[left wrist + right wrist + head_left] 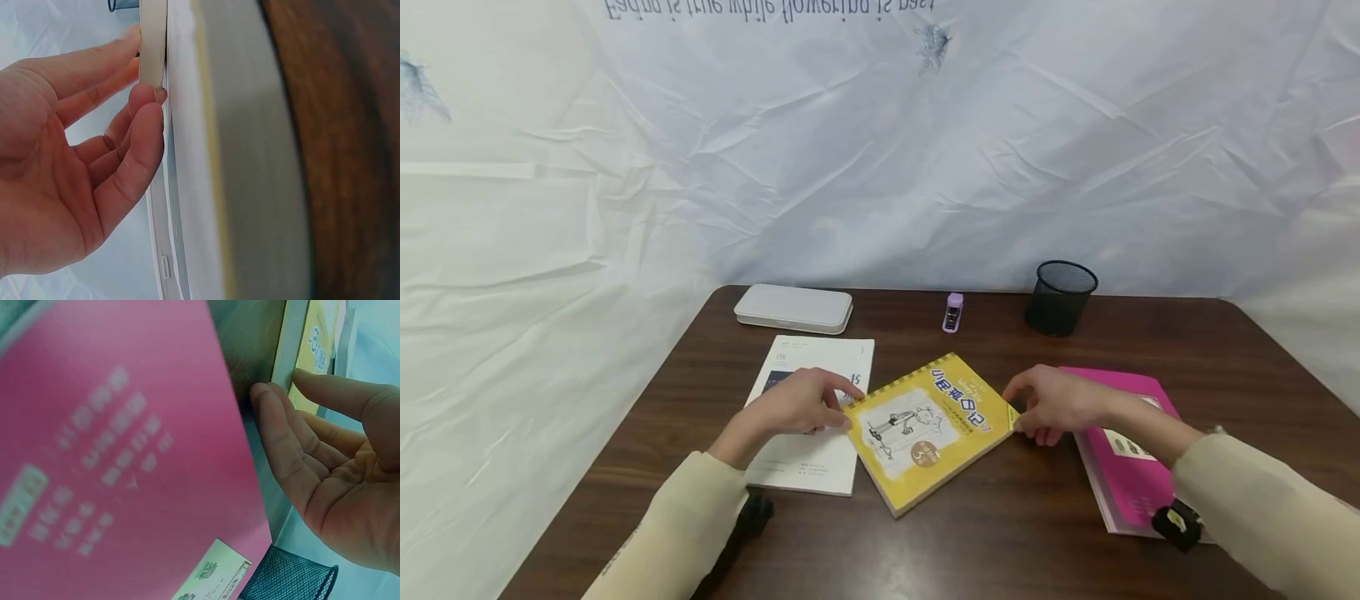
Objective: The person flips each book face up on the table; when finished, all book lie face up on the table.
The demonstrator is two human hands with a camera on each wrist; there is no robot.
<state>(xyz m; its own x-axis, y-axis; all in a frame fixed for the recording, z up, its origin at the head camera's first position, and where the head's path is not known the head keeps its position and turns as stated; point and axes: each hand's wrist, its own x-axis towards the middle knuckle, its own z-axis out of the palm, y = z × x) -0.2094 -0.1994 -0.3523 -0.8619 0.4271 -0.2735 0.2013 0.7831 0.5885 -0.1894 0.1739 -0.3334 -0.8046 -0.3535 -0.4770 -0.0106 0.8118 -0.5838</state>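
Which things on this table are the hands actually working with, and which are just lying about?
In hand:
yellow book, touched at opposite corners by the left hand and right hand, fingers fairly straight.

Lying about:
white book, partly under the left hand
pink book
white case
mesh pen cup
small purple stapler

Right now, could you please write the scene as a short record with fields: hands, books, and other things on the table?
left hand: left hand touches the left corner of the yellow book, fingers nearly straight
right hand: right hand touches the book's right corner
yellow book: lies flat, turned at an angle, in the middle of the brown table
white book: white book lies under the left hand
pink book: pink book lies under the right forearm
far edge: white case, small purple item, black mesh cup
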